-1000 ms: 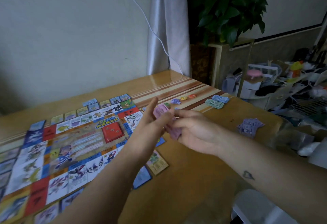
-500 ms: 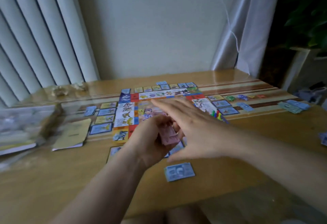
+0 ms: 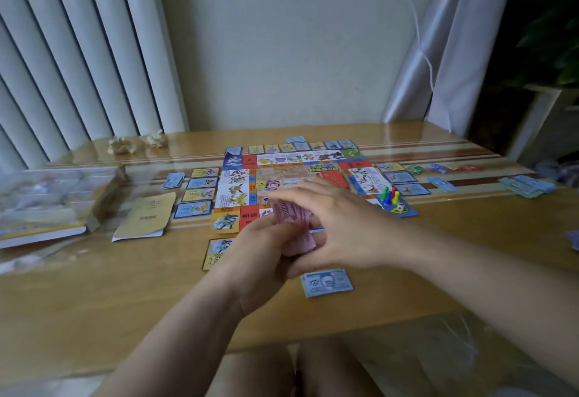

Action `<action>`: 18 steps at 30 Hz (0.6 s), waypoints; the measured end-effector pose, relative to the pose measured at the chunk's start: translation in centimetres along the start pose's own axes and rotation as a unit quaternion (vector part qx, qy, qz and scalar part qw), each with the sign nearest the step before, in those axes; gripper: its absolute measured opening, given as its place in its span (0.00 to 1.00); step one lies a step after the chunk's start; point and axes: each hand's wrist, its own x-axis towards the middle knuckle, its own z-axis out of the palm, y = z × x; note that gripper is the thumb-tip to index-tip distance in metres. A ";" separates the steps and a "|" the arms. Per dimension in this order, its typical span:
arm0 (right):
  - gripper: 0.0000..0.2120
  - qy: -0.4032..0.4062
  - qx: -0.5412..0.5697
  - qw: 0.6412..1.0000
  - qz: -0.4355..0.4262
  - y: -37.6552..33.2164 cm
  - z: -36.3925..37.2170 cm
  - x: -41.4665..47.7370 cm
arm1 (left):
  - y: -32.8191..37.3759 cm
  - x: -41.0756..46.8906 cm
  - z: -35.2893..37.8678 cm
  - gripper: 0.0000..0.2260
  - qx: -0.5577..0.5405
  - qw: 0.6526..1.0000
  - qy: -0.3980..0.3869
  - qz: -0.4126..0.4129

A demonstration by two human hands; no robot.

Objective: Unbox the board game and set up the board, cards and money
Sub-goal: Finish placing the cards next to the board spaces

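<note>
The colourful game board (image 3: pixel 238 189) lies flat in the middle of the wooden table (image 3: pixel 94 287), with property cards (image 3: pixel 200 183) laid along its sides. Above its near edge my left hand (image 3: pixel 260 255) grips a stack of pink money notes (image 3: pixel 293 230). My right hand (image 3: pixel 341 227) reaches over the stack with fingers spread straight, touching the top of the notes. A blue 500 note pile (image 3: pixel 326 282) lies on the table just below my hands. Coloured pawns and a die (image 3: pixel 391 197) stand on a card at the board's right corner.
The game box (image 3: pixel 47 205) with clear plastic sits at the left, a beige booklet (image 3: pixel 147 218) beside it. More note piles (image 3: pixel 526 186) lie at the far right. Crumpled paper balls (image 3: pixel 122 146) rest near the blinds. Clear plastic wrap (image 3: pixel 438 349) hangs off the near right edge.
The view swung left from the table's right end to face the board. My hands stayed together on the pink notes, the right hand now spread over the stack's top.
</note>
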 end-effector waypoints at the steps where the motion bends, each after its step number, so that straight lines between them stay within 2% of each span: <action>1: 0.41 -0.005 0.031 0.999 0.032 0.0 -0.4 -0.1 | 0.0 0.0 -0.1 0.11 0.023 1.000 0.000 0.011; 3: 0.31 0.018 0.111 0.989 0.098 0.5 -1.1 0.1 | -0.1 0.3 -0.6 0.09 0.058 0.998 -0.004 0.012; 5: 0.16 0.039 0.178 0.974 0.138 1.3 -1.4 0.3 | -0.3 0.6 -1.0 0.07 0.084 0.996 -0.011 -0.001; 6: 0.12 0.035 0.201 0.968 0.147 1.7 -1.3 0.4 | -0.5 0.8 -1.2 0.07 0.105 0.994 -0.010 -0.004; 12: 0.08 0.004 0.200 0.963 0.179 2.7 -0.1 0.0 | -1.8 0.9 -1.6 0.04 0.221 0.975 0.000 -0.014; 18: 0.07 -0.036 0.200 0.962 0.185 3.6 0.8 -0.7 | -2.4 0.6 -1.9 0.09 0.245 0.968 0.036 -0.043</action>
